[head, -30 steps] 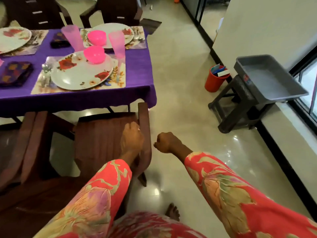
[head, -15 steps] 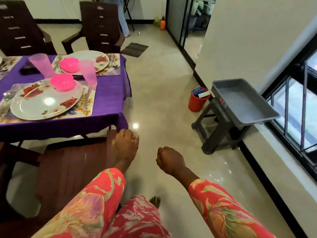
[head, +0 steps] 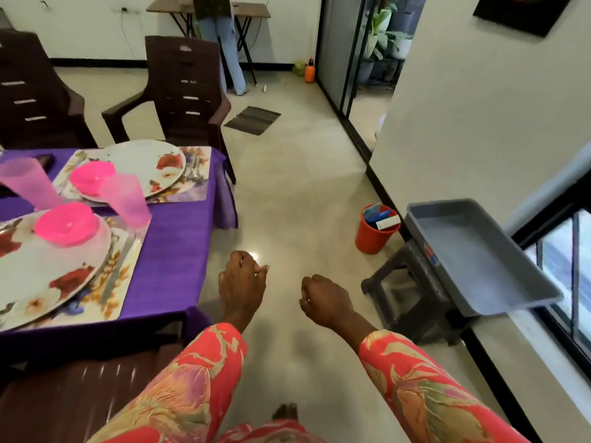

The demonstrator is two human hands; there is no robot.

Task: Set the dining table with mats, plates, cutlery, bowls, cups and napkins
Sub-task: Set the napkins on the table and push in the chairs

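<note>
From the head view, our left hand (head: pixel 241 284) hangs loosely curled and empty, our right hand (head: pixel 323 298) fisted on nothing. Plates (head: pixel 48 270), pink bowls (head: pixel 65 222) and cups (head: pixel 126 199) sit on the purple surface (head: pixel 172 251); our sleeve could topple the nearest cup.

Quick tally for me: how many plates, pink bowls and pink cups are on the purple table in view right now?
Plates: 2, near and far
Pink bowls: 2, near and far
Pink cups: 2, left and right
Total: 6
</note>
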